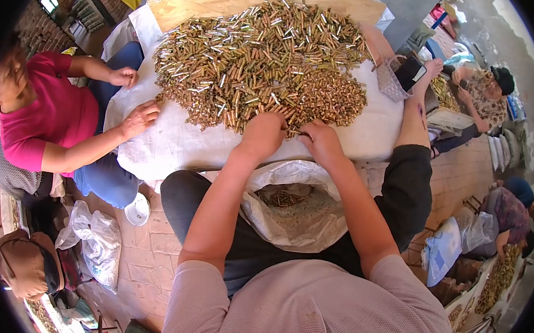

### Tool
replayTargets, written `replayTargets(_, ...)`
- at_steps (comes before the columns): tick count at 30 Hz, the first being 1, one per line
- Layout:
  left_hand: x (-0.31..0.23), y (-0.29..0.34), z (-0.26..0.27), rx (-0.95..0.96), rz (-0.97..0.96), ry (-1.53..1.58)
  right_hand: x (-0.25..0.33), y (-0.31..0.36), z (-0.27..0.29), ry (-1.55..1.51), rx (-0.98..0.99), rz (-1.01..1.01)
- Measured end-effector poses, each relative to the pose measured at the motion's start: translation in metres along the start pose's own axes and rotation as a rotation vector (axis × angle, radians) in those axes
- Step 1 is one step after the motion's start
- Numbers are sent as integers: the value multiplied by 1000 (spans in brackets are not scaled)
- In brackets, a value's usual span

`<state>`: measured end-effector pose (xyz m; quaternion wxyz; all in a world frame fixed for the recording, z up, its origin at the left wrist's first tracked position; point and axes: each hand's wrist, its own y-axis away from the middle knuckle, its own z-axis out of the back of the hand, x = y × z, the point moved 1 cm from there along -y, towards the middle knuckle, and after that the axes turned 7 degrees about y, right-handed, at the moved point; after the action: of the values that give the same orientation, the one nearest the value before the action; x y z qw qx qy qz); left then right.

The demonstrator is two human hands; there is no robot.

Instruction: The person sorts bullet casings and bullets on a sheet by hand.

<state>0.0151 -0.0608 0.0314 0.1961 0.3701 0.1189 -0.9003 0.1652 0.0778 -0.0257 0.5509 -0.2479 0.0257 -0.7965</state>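
A wide heap of small brass-coloured metal cylinders (253, 62) covers the middle of the white-covered table (172, 145). At its near edge my left hand (265, 134) is closed, fingertips down among the pieces. Close on its right, my right hand (322, 141) pinches at a small brass-coloured piece (293, 131) between the two hands. Which fingers grip it is too small to make out. Below my hands an open white sack (296, 226) sits between my legs, with some similar cylinders (283, 197) at its bottom.
At the left a person in a pink top (53, 113) reaches a hand (141, 118) to the heap's edge. A wooden board (206, 7) borders the far side. A woven basket (391, 80) with a dark phone-like object stands at the right. A white bowl (137, 210) lies on the brick floor.
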Motion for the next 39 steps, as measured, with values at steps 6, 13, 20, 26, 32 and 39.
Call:
replayTargets(6,-5,-2,7,17,-8,83,4,-2,6,10,-7,1)
replayTargets(13,-6,-2,13,3,-21,194,10,5,27,-141,-118,-40)
replayTargets(20,-8,-5,-1,129,84,648,8,9,24,-1214,31,-544)
replayTargets(26,-11,-5,-1,177,90,748,19,6,34,-1372,2,-501)
replayTargets(32,-16,-5,3,201,136,767,18,5,36,-1399,11,-530)
replayTargets(39,-13,-5,2,212,155,855,15,4,38,-1387,41,-506)
